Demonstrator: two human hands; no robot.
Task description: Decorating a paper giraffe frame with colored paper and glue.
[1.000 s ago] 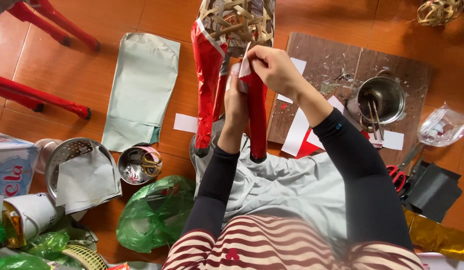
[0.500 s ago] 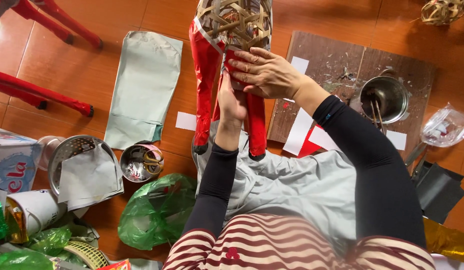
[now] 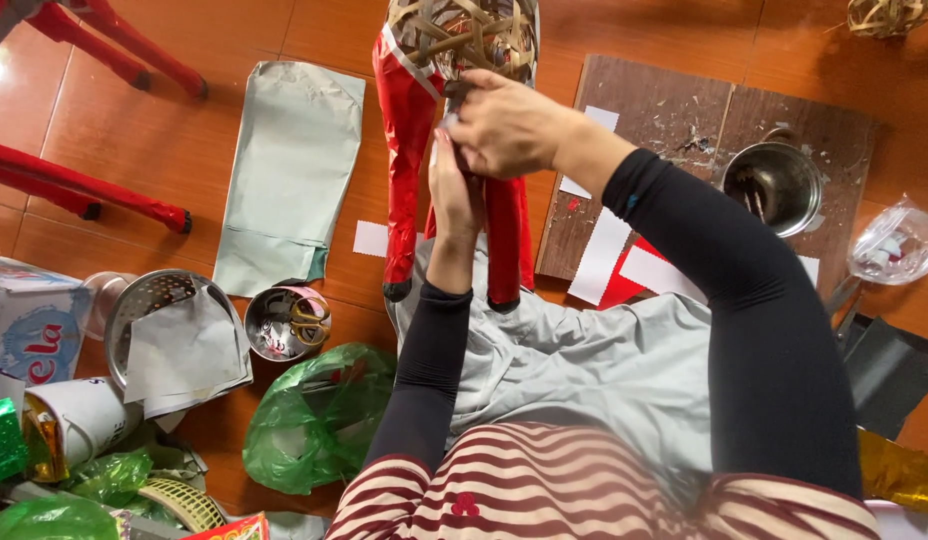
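A woven bamboo frame [image 3: 474, 35] with two legs wrapped in shiny red paper [image 3: 406, 150] stands upside down on the orange tiled floor in front of me. My right hand [image 3: 509, 125] lies across the top of the right red leg, just under the woven ball, fingers pressed on it. My left hand [image 3: 452, 190] reaches up between the two legs and grips the right red leg [image 3: 507, 245] from below. Both arms wear black sleeves. What my fingers pinch at the wrap is hidden.
A grey-green paper sheet [image 3: 289, 175] lies left of the frame. A small tin with scissors [image 3: 286, 322], a metal colander [image 3: 169, 320] and a green plastic bag [image 3: 319, 415] sit at lower left. A wooden board [image 3: 674, 110] with a steel pot [image 3: 779, 185] lies at right. Red stool legs [image 3: 84, 190] stand at upper left.
My right hand has slid left and down from the leg's top onto the wrap below the woven ball. My left hand has shifted up the leg.
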